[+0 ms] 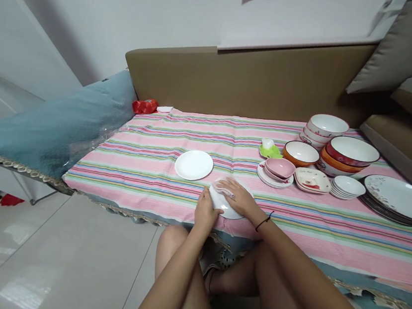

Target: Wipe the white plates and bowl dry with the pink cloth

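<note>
A white plate lies on the striped cloth near the front edge. My left hand grips the plate's left rim with closed fingers. My right hand lies on top of the plate and presses a pink-and-white cloth against it. A thin black band circles my right wrist. Another white plate rests alone on the cloth, just beyond and left of my hands.
To the right stand stacked dishes: a pink bowl on small plates, an orange bowl, white bowls, a red-rimmed bowl stack, saucers, large plates. A teal cushion lies left; my knees are below.
</note>
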A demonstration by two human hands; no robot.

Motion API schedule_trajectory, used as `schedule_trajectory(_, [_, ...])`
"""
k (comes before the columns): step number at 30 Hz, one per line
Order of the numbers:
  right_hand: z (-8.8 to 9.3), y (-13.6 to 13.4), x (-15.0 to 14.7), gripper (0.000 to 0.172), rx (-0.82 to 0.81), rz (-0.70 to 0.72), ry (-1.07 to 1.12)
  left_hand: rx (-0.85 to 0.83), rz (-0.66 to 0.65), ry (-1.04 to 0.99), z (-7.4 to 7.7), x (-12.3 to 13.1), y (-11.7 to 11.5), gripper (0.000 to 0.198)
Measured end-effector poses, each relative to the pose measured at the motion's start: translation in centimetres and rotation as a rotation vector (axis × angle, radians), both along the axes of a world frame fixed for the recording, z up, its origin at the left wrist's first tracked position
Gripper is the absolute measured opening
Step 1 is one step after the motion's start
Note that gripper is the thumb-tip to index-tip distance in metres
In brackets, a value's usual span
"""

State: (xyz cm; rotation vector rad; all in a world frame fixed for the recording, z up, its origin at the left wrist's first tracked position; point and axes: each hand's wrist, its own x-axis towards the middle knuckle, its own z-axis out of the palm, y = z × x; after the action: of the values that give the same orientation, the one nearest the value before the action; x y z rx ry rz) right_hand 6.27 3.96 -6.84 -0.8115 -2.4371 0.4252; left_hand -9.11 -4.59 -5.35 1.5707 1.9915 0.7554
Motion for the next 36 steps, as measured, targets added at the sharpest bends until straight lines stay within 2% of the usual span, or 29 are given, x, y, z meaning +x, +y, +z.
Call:
schedule_trajectory(4, [-0.4, 1.4, 0.7, 0.048, -0.046, -0.292, -0.026, 0.046, -0.021, 0.003, 0.0, -0.1, 0.0, 0.107])
schedule_trajectory(6, [-0.4, 1.9, -0.5, 0.046, -0.051, -0.338, -0.053, 0.065, -0.023, -0.012, -0.1, -0.2, 0.0, 0.111])
schedule_trajectory(11, [-0.2, 1.0, -3.3, 0.040, -0.023, -0.213, -0.093, 0.090, 0.010, -0.087, -0.6, -0.5, 0.1, 0.122])
schedule_trajectory(16, [0.2, -1.6, -2.4, 0.044, 0.078, -0.029, -0.110, 0.140, 0.038, -0.176, -1.0, -0.8, 0.4, 0.119])
schedule_trajectory(19, [0.5, -2.8, -2.0, 0.046, 0.109, -0.013, -0.115, 0.134, 0.031, -0.305, -1.0, -1.6, 0.8, 0.107])
schedule_trajectory(24, [0.8, -4.0, -2.5, 0.046, 0.139, -0.046, -0.142, 0.154, 0.170, -0.550, -0.6, -3.1, 1.6, 0.070])
schedule_trajectory(26, [0.7, -4.8, -2.4, 0.048, 0.149, -0.034, -0.166, 0.164, 0.172, -0.581, -0.1, -3.2, 1.8, 0.058])
schedule_trajectory(31, [-0.5, -8.7, 1.1, 0.065, 0.183, 0.005, -0.219, 0.076, 0.013, -0.418, 0.8, -2.4, 1.9, 0.047])
schedule_trajectory(34, [-1.2, -10.7, 3.5, 0.067, 0.172, -0.129, -0.201, 0.045, -0.072, -0.282, 0.7, -1.7, 1.7, 0.045])
schedule_trajectory(36, [-1.4, -11.2, 4.0, 0.067, 0.156, -0.247, -0.171, 0.057, -0.109, -0.223, 0.6, -1.4, 1.6, 0.045])
